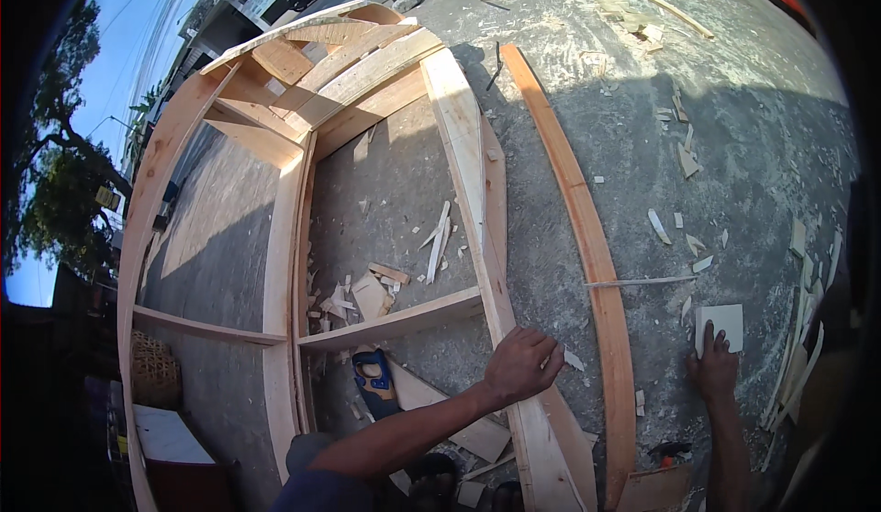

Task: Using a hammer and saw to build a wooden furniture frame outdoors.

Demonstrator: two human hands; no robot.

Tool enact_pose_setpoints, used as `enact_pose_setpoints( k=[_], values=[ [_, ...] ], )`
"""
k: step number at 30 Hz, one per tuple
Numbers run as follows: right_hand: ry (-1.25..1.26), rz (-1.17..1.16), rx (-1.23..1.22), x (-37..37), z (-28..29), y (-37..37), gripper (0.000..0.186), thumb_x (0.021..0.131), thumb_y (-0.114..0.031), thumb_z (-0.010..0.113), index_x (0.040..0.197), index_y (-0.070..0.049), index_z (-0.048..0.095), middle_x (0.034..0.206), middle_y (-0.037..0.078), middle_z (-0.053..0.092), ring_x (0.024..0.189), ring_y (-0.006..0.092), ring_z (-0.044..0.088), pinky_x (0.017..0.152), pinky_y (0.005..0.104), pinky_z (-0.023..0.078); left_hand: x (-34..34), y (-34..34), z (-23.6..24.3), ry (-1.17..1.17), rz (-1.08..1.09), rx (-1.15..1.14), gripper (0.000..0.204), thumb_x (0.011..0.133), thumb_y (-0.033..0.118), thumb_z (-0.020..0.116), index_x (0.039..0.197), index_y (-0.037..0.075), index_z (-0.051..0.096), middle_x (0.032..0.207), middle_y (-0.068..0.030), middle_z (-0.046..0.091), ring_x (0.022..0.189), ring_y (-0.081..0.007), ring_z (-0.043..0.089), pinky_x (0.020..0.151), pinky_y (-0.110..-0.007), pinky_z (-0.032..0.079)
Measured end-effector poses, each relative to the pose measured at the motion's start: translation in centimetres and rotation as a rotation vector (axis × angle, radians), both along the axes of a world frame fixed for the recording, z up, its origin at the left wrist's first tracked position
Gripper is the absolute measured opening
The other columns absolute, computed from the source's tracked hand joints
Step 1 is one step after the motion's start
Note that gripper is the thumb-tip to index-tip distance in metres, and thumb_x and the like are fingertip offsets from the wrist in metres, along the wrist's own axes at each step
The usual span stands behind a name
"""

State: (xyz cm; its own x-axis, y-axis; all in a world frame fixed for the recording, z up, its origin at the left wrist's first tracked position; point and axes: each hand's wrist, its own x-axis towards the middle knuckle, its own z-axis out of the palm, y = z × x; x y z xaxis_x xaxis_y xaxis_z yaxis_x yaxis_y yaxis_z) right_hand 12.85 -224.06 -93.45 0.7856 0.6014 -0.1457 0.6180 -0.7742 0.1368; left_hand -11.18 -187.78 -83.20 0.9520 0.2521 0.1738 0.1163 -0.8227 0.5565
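A large unfinished wooden frame (284, 264) with crossbars and a curved far end lies in front of me. My left hand (525, 365) rests at the frame's right side rail (496, 301), its fingers curled closed; what they hold, if anything, is hidden. A pale sliver (574, 361) shows just beside the knuckles. Out to the right, my right hand (714, 365) grips a pale, square-faced block (725, 324) low over the concrete, one finger stretched along its face. Between my hands lies a long reddish plank (587, 209), with a thin pale stick (642, 282) reaching from it toward the block.
A handsaw with a blue and black handle (373, 374) lies inside the frame among wood offcuts (372, 296). Chips and strips are scattered over the concrete (752, 172). A woven basket (156, 370) and a white-topped box (170, 434) stand at the left.
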Motion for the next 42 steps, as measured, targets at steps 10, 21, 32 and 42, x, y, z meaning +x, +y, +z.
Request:
enact_pose_setpoints(
  k=[10,21,32,42],
  values=[
    [0.235,-0.388,1.244,-16.1,15.4,6.8,0.057,0.091,-0.001,0.069,0.146,0.006,0.054,0.105,0.025,0.077,0.091,0.0219,0.078,0.074,0.0373,0.062,-1.1,2.1,-0.6,-0.167,0.821,-0.166,0.034,0.099,0.014,0.051,0.128,-0.002,0.042,0.133,-0.0236,0.045,0.124,-0.037,0.045,0.109,-0.051,0.033],
    [0.592,0.162,1.159,-19.1,13.9,16.4,0.056,0.089,-0.008,0.075,0.143,0.0,0.059,0.084,0.019,0.074,0.068,0.0295,0.074,0.061,0.0387,0.058,-1.6,3.1,-1.6,-0.185,0.833,-0.442,0.028,0.105,0.021,0.045,0.121,-0.001,0.039,0.112,-0.0189,0.051,0.105,-0.0293,0.052,0.099,-0.044,0.042],
    [0.761,0.27,0.992,-19.0,15.0,20.4,0.046,0.093,-0.015,0.073,0.136,0.0,0.063,0.092,0.021,0.075,0.07,0.0354,0.074,0.066,0.0423,0.059,-1.6,3.0,-0.8,-0.213,0.889,-0.551,0.03,0.106,0.024,0.046,0.121,-0.001,0.039,0.112,-0.0177,0.049,0.105,-0.0268,0.051,0.098,-0.042,0.042],
    [1.035,0.193,0.865,-17.8,13.6,18.8,0.05,0.096,-0.026,0.072,0.138,0.0,0.062,0.11,0.026,0.072,0.101,0.0361,0.073,0.087,0.0441,0.056,-1.5,3.1,-1.9,-0.259,0.858,-0.599,0.032,0.106,0.026,0.044,0.124,0.0,0.039,0.115,-0.0164,0.049,0.106,-0.0262,0.051,0.099,-0.043,0.042]
  ],
)
